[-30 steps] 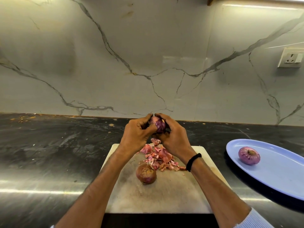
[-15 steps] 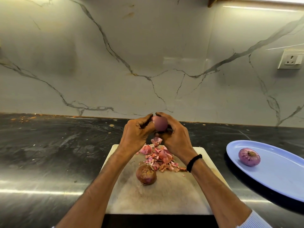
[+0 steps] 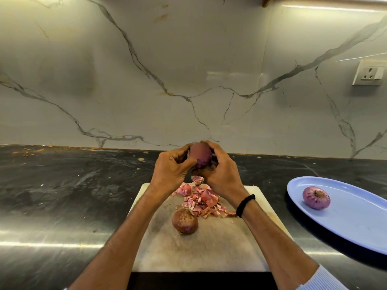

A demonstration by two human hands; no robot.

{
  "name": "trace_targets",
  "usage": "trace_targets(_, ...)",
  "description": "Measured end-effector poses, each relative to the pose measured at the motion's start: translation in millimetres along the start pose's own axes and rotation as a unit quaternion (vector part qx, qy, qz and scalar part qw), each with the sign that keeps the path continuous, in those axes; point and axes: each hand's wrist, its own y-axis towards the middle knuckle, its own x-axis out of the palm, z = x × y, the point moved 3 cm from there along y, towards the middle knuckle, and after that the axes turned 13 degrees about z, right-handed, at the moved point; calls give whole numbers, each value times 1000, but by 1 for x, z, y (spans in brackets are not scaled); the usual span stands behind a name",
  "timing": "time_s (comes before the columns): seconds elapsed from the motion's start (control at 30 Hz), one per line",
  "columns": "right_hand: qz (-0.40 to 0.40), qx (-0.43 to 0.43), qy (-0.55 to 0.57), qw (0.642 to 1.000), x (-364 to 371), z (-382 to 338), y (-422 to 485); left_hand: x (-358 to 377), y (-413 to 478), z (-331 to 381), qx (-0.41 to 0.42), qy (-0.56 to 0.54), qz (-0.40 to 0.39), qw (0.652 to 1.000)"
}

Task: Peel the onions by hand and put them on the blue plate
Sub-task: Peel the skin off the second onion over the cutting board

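Note:
Both hands hold one purple onion [image 3: 200,154] in the air above the far edge of the white cutting board [image 3: 209,252]. My left hand [image 3: 172,166] grips its left side, and my right hand [image 3: 222,170] curls round its right side and underside. A loose flap of skin [image 3: 197,180] hangs just below the onion. An unpeeled brown onion [image 3: 184,221] lies on the board, next to a heap of pink peels [image 3: 201,200]. At the right, a peeled onion [image 3: 316,197] sits on the blue plate [image 3: 356,222].
The board lies on a dark stone counter [image 3: 62,195] with crumbs near the back left. A marble wall rises behind, with a socket [image 3: 369,73] at the far right. The plate's right part runs out of view.
The onion has been turned between my hands, and more smooth peeled surface shows on top. Both hands stay above the board's far edge.

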Motion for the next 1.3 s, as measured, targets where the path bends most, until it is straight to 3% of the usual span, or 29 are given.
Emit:
trace_targets(0.4,-14,-44,-56,997,5,4,-2,-1,-2,-5,45,98,56,993)
trace_targets(0.67,13,-24,-61,998,1,5,1,-2,-5,-1,37,70,78,994)
trace_targets(1.3,10,-93,-113,989,0,-2,-6,0,-8,6,178,182,61,965)
